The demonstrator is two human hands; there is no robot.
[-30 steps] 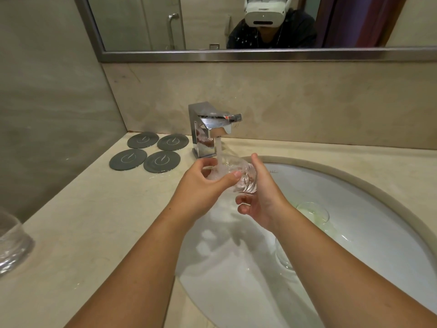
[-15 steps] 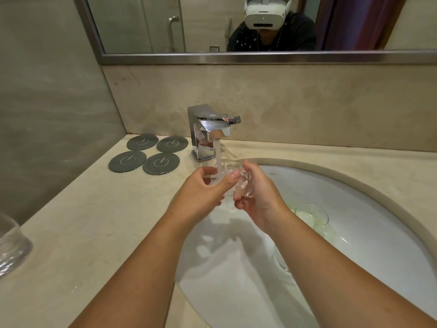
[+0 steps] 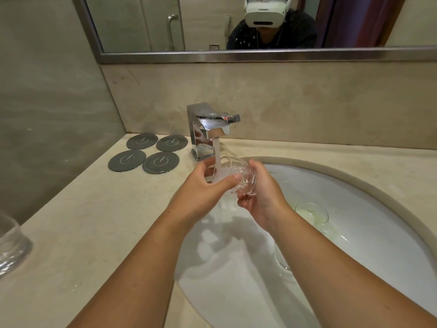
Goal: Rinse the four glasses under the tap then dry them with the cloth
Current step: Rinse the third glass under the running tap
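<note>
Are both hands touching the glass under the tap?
Touching. The head view shows the left hand gripping the glass near its mouth, the right hand curled round its base.

Between the left hand and right hand, the glass is showing clear, with fine ribbing. Beyond them the tap is gleaming chrome, a red mark on its lever. Left of the hands, four coasters are showing dark grey with a pale leaf emblem. The bench is looking cream and faintly veined; the sink white.
</note>
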